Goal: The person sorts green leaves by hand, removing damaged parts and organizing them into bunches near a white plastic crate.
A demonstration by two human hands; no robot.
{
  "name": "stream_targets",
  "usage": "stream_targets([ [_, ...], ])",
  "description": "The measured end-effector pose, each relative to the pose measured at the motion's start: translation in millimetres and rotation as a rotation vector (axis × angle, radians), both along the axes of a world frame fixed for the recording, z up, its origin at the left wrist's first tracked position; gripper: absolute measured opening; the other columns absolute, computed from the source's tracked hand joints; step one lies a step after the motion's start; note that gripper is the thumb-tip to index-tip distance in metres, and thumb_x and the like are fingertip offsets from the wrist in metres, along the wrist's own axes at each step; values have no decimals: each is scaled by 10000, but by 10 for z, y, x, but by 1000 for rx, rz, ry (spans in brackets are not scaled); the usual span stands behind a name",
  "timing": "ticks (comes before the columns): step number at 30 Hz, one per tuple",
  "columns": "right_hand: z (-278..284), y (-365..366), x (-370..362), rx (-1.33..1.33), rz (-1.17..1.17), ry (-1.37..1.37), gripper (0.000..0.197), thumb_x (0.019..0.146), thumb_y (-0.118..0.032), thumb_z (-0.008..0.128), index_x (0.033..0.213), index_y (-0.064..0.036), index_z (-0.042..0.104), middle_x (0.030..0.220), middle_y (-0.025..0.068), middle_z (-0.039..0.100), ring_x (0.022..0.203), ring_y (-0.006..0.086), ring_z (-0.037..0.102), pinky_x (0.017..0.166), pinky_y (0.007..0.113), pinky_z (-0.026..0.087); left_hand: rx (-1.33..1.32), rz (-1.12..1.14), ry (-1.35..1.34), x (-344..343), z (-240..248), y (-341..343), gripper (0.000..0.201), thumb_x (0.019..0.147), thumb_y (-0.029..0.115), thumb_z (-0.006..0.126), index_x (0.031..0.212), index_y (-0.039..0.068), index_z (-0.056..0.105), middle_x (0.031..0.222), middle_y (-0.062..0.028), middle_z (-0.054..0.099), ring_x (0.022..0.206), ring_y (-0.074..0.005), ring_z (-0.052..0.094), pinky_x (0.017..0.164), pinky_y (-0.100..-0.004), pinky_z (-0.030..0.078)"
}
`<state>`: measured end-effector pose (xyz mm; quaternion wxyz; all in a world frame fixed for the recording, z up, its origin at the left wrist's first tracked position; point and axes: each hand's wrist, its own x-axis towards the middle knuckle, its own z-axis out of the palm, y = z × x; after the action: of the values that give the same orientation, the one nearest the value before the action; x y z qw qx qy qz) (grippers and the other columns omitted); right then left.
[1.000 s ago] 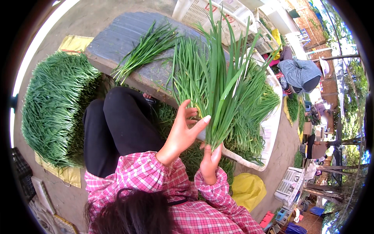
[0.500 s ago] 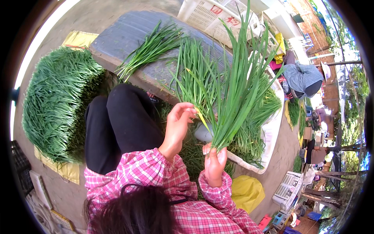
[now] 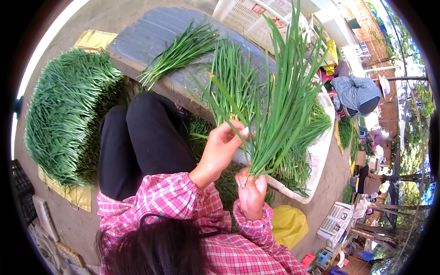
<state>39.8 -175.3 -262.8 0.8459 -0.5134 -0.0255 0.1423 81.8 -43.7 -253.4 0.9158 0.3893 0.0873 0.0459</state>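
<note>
My right hand [image 3: 251, 193] is closed around the stem ends of a bunch of garlic chives [image 3: 285, 105], whose long flat leaves fan upward. Beside it, my left hand [image 3: 221, 150] is pinched at the left edge of the bunch, on a chive leaf [image 3: 225, 94] with a yellowed tip. Just beyond lies a pile of chives [image 3: 233, 75] on the grey board [image 3: 137, 42], with a smaller bunch [image 3: 181, 54] to its left. More chives [image 3: 293, 167] fill a white crate [image 3: 326, 151] to the right of my hands.
A big stack of chives [image 3: 68, 119] stands on yellow sheeting [image 3: 78, 197] at my left. White crates [image 3: 245, 20] sit behind the board. A yellow bag [image 3: 289, 225] lies near my right sleeve. Another person [image 3: 355, 94] bends over at the far right. Loose leaves litter the ground below my hands.
My left hand has moved right and slightly up, closer to the bunch. The yellow leaf at its fingers no longer shows there; a yellow-tipped leaf now slants out leftward. My right hand stays nearly still.
</note>
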Motion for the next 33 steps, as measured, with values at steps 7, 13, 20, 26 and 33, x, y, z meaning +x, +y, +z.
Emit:
stream_targets([
  [7, 41, 10, 19, 25, -41, -55, 309, 826, -127, 475, 1075, 10, 356, 675, 29, 391, 587, 96, 350, 566, 235, 295, -174, 21, 48, 1, -34, -59, 75, 809, 114, 518, 827, 42, 510, 725, 23, 496, 645, -63, 419, 617, -200, 344],
  [13, 130, 19, 69, 33, -60, -97, 308, 820, -116, 482, 1075, 10, 363, 683, 33, 395, 584, 93, 351, 562, 231, 292, -262, -42, 53, -24, -55, -65, 65, 813, 121, 510, 788, 61, 499, 693, 22, 476, 638, -64, 421, 611, -201, 342],
  [20, 136, -23, 90, 43, -54, -110, 229, 828, -117, 468, 1012, -20, 369, 714, 33, 407, 589, 95, 356, 562, 238, 296, -264, 57, 199, -21, -64, -114, 101, 823, 145, 494, 846, 47, 486, 707, 3, 487, 635, -68, 438, 583, -191, 350],
  [26, 138, -17, 99, 33, -73, -68, 276, 836, -122, 458, 1067, -15, 352, 727, 34, 423, 609, 97, 373, 572, 241, 306, -81, -253, 49, -146, 9, -289, 234, 821, 155, 508, 1002, 8, 517, 769, 1, 544, 707, -48, 479, 630, -198, 382],
  [33, 111, -1, 91, 12, -82, -133, 298, 833, -133, 470, 1082, -24, 347, 712, 33, 422, 596, 94, 373, 564, 234, 303, -47, -149, 214, -151, -92, -342, 163, 818, 144, 512, 835, 5, 595, 650, 7, 533, 643, -48, 473, 610, -191, 382],
])
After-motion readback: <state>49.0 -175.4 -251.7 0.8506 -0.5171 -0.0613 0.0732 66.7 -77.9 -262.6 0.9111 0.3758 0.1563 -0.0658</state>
